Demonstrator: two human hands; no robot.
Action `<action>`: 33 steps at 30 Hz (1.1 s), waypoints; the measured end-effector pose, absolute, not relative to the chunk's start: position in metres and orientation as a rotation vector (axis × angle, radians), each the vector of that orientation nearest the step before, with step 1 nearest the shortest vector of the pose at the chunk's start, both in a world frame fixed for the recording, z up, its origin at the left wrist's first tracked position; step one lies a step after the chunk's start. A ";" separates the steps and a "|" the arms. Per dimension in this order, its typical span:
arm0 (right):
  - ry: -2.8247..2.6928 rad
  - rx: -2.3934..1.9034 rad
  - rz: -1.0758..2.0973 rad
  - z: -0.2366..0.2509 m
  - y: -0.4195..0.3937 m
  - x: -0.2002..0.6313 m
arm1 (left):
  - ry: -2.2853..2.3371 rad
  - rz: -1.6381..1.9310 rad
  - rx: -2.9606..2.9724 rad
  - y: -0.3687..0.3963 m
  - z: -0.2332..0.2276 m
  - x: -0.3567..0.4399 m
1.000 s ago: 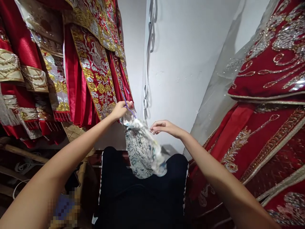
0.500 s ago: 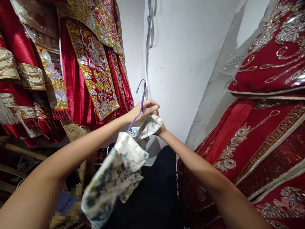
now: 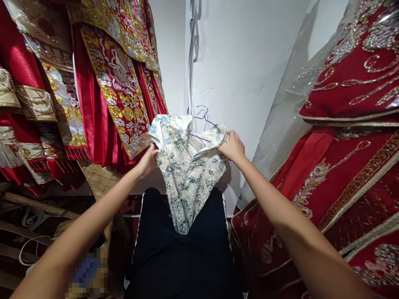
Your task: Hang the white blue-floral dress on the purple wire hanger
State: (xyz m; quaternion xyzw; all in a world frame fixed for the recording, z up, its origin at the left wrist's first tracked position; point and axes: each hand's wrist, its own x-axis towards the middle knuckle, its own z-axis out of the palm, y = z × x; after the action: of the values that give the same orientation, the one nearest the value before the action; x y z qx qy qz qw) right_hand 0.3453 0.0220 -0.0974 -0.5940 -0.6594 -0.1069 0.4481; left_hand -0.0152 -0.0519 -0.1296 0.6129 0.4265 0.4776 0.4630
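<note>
Both hands (image 3: 232,146) grip floral garment (image 3: 187,170) edges

Blue-floral white dress (image 3: 187,174), purple hanger (image 3: 202,120)

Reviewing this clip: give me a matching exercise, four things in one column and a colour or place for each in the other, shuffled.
Things:
1. floral garment
2. hanger
3. left hand
4. right hand

Descriptions:
A. thin purple wire
B. grips the garment's right shoulder
C. cream with blue flowers
D. at the garment's left edge

Pairs: 1-C, 2-A, 3-D, 4-B
</note>
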 end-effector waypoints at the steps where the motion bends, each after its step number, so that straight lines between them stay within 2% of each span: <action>1: -1.656 -1.456 -0.276 -0.090 0.022 0.341 | 1.056 1.192 1.516 -0.049 -0.143 -0.007; 7: -1.824 -1.314 -0.428 -0.074 0.004 0.312 | 1.098 1.556 1.357 -0.045 -0.199 0.051; 12: -1.991 -1.137 -0.400 -0.090 -0.024 0.315 | 1.178 1.562 1.167 -0.074 -0.225 0.067; 15: -1.827 -1.054 -0.123 -0.114 -0.036 0.312 | 1.116 1.612 0.960 -0.095 -0.235 0.065; 19: -1.325 -1.025 0.599 -0.178 -0.059 0.273 | 1.018 1.612 0.841 -0.113 -0.235 0.063; 21: -1.316 -1.031 0.764 -0.216 -0.075 0.242 | 0.967 1.593 0.886 -0.116 -0.231 0.065; 23: -1.350 -0.933 1.080 -0.245 -0.089 0.213 | 0.934 1.584 0.945 -0.117 -0.228 0.067; 26: -1.321 -0.834 1.191 -0.258 -0.098 0.194 | 0.910 1.590 0.989 -0.117 -0.229 0.072; 33: -1.234 -0.860 1.174 -0.236 -0.105 0.227 | 0.895 1.563 0.978 -0.116 -0.237 0.084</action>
State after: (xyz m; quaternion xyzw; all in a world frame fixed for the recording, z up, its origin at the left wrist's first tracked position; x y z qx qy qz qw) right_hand 0.2272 -0.1046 -0.2365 -0.3677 -0.5276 0.5019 0.5784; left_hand 0.0841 -0.1161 -0.2365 0.4078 0.3730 0.6517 0.5195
